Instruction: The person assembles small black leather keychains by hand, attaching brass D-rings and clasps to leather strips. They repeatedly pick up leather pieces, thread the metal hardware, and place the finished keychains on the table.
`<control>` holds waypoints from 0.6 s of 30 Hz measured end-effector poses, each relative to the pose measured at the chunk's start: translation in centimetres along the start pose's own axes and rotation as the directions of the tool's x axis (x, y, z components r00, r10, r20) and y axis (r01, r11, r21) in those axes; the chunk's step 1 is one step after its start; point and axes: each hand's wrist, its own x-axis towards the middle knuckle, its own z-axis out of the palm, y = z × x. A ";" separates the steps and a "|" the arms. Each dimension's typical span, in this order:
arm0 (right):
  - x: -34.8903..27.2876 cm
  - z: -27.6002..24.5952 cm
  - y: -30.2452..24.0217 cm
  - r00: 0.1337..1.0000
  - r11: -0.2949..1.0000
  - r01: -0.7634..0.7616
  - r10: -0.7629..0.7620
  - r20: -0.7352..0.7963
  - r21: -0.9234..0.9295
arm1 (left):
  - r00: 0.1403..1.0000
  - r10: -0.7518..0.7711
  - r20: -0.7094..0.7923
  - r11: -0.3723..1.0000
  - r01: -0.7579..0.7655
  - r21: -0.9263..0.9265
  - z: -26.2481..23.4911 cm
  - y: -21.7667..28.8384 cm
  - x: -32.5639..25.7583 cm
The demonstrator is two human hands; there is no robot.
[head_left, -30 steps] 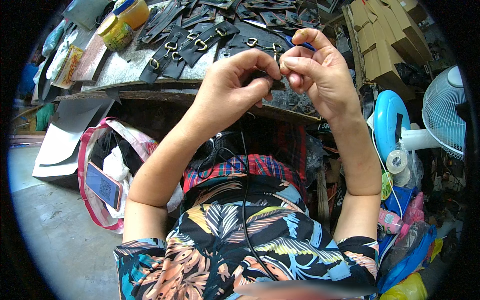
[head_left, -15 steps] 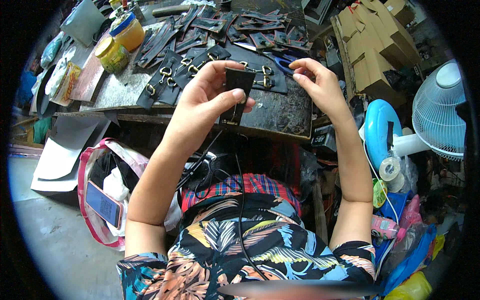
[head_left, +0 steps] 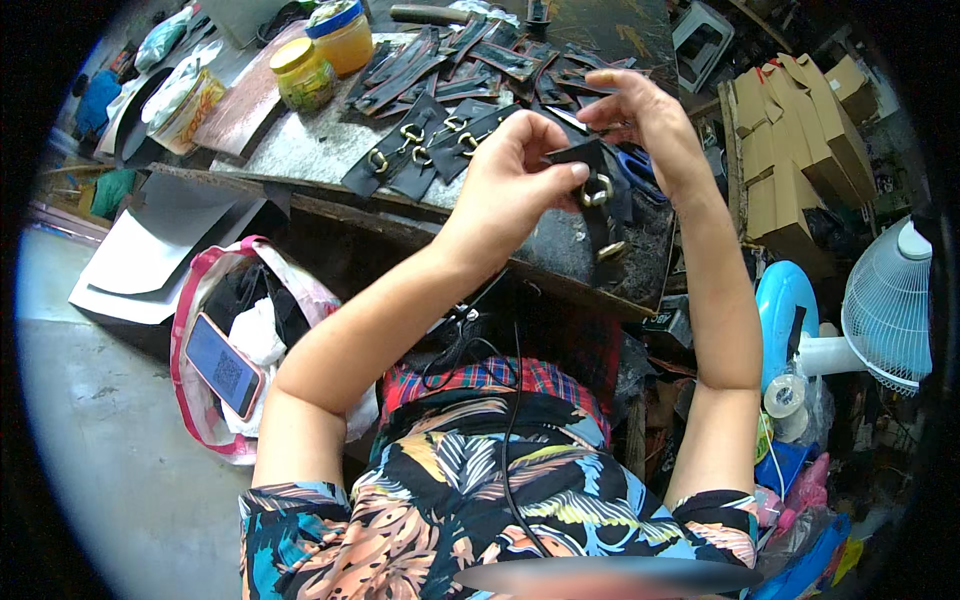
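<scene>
My left hand (head_left: 512, 178) pinches a black leather strap (head_left: 583, 160) with a brass ring (head_left: 597, 190) hanging from it, held just above the workbench. My right hand (head_left: 648, 125) hovers right beside the strap, fingers spread, its fingertips near the strap's far end; whether they touch it is unclear. Several finished black straps with brass rings (head_left: 420, 145) lie in a row on the bench (head_left: 310, 150) to the left of my hands. More loose black strap pieces (head_left: 470, 60) are piled farther back.
Two yellow jars (head_left: 325, 50) stand at the bench's back left. A bag with a phone (head_left: 225, 365) sits on the floor at left. Cardboard boxes (head_left: 790, 130) are stacked at right, with a white fan (head_left: 885, 310) and tape roll (head_left: 785, 395) below.
My hands have come apart and moved down toward the bench. The left hand now holds the strap with its ring hanging, and the right hand has let go and opened.
</scene>
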 end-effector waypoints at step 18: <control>-8.4 0.3 0.0 0.969 0.989 -0.102 0.124 0.212 -0.111 | 0.985 0.003 0.172 0.686 -0.127 0.717 -4.1 0.0 -2.0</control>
